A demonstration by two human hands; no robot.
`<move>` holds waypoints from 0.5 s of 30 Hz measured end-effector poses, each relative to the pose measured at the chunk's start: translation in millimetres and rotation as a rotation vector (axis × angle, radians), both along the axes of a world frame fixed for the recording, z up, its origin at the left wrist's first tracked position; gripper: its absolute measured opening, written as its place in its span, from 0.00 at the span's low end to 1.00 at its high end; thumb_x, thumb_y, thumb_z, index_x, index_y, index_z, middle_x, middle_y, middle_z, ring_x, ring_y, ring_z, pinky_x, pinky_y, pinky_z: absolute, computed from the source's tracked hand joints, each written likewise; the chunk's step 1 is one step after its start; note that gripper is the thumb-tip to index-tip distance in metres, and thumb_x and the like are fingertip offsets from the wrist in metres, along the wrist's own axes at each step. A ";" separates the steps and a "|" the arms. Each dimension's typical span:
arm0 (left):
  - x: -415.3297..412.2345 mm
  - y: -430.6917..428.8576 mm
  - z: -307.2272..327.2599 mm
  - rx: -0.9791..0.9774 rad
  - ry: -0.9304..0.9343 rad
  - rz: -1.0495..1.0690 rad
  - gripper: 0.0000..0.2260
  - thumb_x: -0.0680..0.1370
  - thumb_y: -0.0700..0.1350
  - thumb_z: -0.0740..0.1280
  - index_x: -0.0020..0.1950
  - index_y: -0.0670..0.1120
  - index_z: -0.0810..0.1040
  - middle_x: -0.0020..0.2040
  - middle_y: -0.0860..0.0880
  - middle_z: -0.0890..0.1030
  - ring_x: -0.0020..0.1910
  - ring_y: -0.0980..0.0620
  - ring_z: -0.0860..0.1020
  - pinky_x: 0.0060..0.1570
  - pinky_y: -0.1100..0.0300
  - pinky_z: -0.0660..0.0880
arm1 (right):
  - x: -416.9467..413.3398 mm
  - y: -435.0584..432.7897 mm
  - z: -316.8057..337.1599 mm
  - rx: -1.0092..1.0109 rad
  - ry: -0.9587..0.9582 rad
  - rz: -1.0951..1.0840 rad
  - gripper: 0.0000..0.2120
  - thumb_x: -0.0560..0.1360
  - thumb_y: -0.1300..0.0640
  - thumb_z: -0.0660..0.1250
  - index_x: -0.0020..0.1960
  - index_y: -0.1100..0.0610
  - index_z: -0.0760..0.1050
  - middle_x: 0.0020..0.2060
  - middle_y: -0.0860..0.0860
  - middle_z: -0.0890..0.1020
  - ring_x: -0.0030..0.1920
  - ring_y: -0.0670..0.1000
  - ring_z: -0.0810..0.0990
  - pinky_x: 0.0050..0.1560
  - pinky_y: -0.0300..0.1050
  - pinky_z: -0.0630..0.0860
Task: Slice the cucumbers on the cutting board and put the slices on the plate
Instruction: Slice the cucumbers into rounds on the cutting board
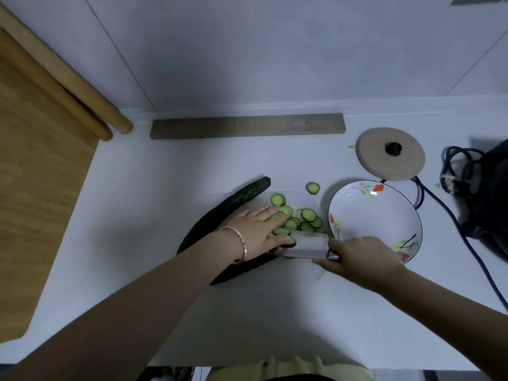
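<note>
Nearest the camera, the right hand (360, 254) is seen with its fingers curled round the handle of a knife (308, 244), whose broad blade is held across the cutting board (299, 200), a pale surface hard to tell from the white counter (137, 215). The left hand (258, 229), a bracelet (242, 240) on its wrist, is laid flat with its fingers straight. The fingertips rest on a partly cut cucumber (247, 268) just beside the blade, and nothing is gripped. Past the fingertips, a pile of cucumber slices (299, 220) is gathered on the board. A whole cucumber (236, 200) lies slanted along the board's left edge. To the right, just beside the board, a flowered plate (373, 215) is set, with no slices visible in it. One stray slice (313, 187) lies on the counter beyond the board. Farther back, a round lid (390, 154) and a black cord (450, 218) are seen at the right, and a wooden strip (247, 125) is placed against the wall.
</note>
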State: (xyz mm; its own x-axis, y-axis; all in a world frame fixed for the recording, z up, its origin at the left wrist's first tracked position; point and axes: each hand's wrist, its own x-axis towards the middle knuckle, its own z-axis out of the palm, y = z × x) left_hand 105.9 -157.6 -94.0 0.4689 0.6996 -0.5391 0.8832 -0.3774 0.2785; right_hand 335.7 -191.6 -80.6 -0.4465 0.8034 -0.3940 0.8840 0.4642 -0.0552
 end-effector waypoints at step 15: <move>1.5 19.1 -13.3 -0.193 -0.139 -0.027 0.37 0.75 0.65 0.58 0.76 0.56 0.42 0.77 0.52 0.42 0.75 0.54 0.39 0.74 0.52 0.42 | 28.0 12.1 -9.1 0.095 0.162 0.043 0.43 0.59 0.28 0.29 0.48 0.51 0.73 0.43 0.49 0.83 0.45 0.54 0.81 0.37 0.41 0.63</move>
State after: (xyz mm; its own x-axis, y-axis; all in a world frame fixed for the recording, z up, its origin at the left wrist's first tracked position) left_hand 107.4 -138.5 -107.3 0.5652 0.5757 -0.5909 0.8217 -0.3287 0.4657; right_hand 363.6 -179.5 -89.7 -0.5324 0.8125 -0.2375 0.8465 0.5109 -0.1497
